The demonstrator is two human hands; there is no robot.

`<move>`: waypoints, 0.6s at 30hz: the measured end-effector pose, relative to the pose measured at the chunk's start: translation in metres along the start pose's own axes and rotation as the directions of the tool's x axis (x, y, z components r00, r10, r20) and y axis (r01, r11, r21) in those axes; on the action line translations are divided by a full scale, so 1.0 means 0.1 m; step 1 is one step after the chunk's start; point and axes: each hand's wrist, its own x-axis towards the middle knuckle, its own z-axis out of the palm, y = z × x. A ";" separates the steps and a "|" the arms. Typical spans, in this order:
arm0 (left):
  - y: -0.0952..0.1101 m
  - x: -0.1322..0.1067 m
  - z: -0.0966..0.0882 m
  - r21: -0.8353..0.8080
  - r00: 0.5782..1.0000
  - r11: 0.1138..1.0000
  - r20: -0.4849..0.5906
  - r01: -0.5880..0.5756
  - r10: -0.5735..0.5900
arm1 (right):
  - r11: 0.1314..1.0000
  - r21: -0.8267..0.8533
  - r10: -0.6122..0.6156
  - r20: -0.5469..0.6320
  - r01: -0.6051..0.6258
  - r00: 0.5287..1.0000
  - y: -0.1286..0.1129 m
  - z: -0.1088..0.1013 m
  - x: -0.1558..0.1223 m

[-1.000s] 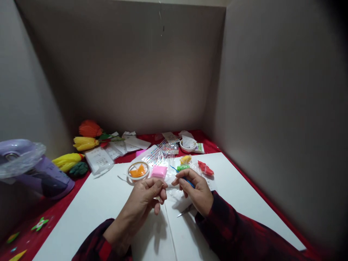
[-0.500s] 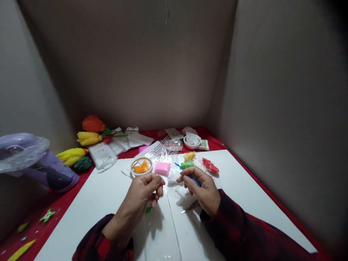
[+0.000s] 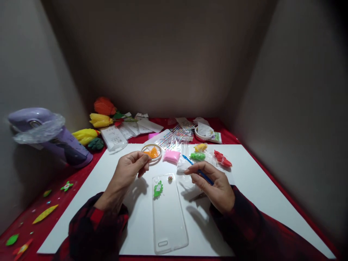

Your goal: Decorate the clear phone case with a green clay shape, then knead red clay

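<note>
My right hand (image 3: 213, 183) holds a slim blue modelling tool (image 3: 204, 177) between thumb and fingers, its tip pointing up and left. My left hand (image 3: 126, 174) is raised with thumb and fingertips pinched together; whatever is between them is too small to make out. Between my hands lies a clear phone case (image 3: 169, 217) on a white board (image 3: 244, 203). Near the top of the case sit a green leaf-like clay piece (image 3: 158, 189) with a pale centre and a tiny round bead-like piece (image 3: 170, 178).
Behind the case are a tape roll (image 3: 160, 154) with an orange packet inside, a pink clay packet (image 3: 172, 156), and green (image 3: 197, 156), yellow (image 3: 200, 147) and red (image 3: 222, 158) packets. A purple bottle (image 3: 69, 143) leans at left, near small clay shapes on red cloth (image 3: 89, 185).
My left hand has moved up and left, so the phone case and its green piece now show fully. The right hand keeps the blue tool. The whole view has shifted.
</note>
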 end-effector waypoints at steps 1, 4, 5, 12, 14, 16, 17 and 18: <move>0.00 0.00 0.00 0.002 0.999 1.000 0.027 0.023 -0.023 | 1.000 -0.012 0.003 0.003 -0.003 1.000 0.00 0.00 0.00; 0.04 -0.03 0.04 0.015 0.996 0.998 0.066 0.058 -0.059 | 0.999 -0.038 0.006 0.005 -0.006 1.000 0.02 0.00 0.00; 0.06 -0.05 0.05 0.026 0.995 0.998 0.071 0.062 -0.063 | 0.999 -0.041 0.005 0.003 -0.005 1.000 0.02 0.00 0.00; -0.04 -0.09 0.21 -0.003 0.999 1.000 0.052 0.009 -0.009 | 0.998 -0.056 0.005 0.028 -0.003 1.000 -0.01 -0.01 -0.01; -0.09 -0.10 0.26 -0.047 0.996 0.997 0.068 0.054 -0.051 | 0.998 -0.065 -0.004 0.049 0.007 0.999 -0.03 -0.01 -0.01; -0.11 -0.11 0.28 -0.105 0.984 0.982 0.100 0.159 -0.148 | 0.997 -0.069 -0.017 0.073 0.022 0.997 -0.04 -0.01 -0.02; -0.11 -0.12 0.29 -0.128 0.970 0.967 0.135 0.219 -0.202 | 0.997 -0.066 -0.024 0.084 0.030 0.996 -0.04 0.00 -0.03; -0.11 -0.13 0.29 -0.147 0.957 0.954 0.165 0.262 -0.238 | 0.997 -0.061 -0.033 0.095 0.039 0.995 -0.04 0.01 -0.04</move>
